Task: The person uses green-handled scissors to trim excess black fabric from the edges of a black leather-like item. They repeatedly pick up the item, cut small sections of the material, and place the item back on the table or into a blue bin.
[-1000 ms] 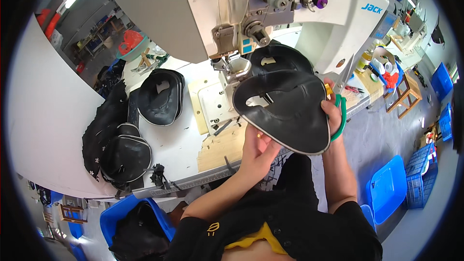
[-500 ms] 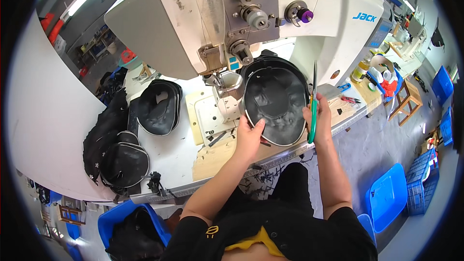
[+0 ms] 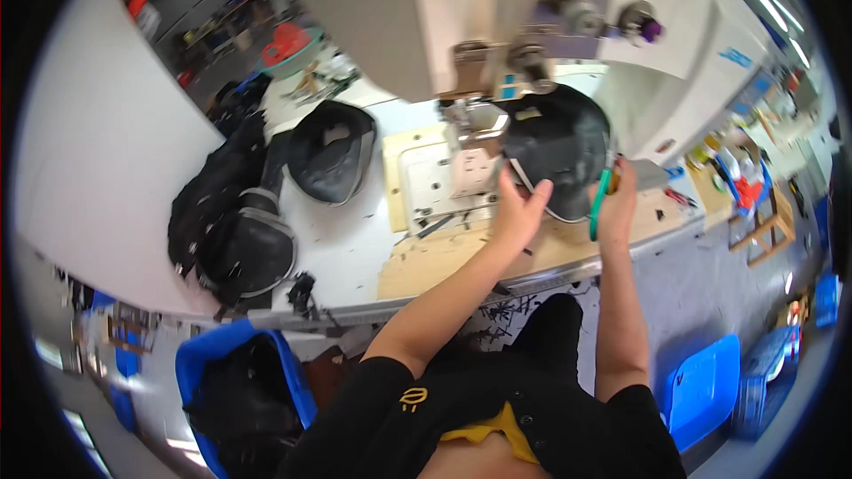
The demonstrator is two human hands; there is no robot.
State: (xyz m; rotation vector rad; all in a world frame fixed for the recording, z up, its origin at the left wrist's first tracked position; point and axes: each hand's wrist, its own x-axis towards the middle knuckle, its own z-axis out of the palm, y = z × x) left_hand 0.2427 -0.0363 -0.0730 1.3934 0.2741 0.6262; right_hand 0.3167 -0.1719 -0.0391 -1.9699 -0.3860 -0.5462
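Under the arm of a large white sewing machine (image 3: 661,93) lies a rounded black leather-like piece (image 3: 564,146) with a pale edge. My left hand (image 3: 522,208) pinches its near left rim, thumb on top and fingers partly hidden at the edge. At the right rim, my right hand (image 3: 619,204) is closed around green-handled scissors (image 3: 601,202); their blades are too blurred to make out. Beside the left hand is the machine's needle area, with a pale metal block (image 3: 470,173).
More black rounded pieces (image 3: 328,155) sit left of the needle plate, with another black piece (image 3: 248,253) nearer the edge. Small red-handled snips (image 3: 681,198) lie to the right. A blue bin (image 3: 191,364) of black material and a blue tub (image 3: 707,390) stand below the table.
The whole view has swung, so the machine and table appear farther right and higher, with blur. Both hands keep their holds. The scissors' blade, upright and visible before, no longer shows clearly.
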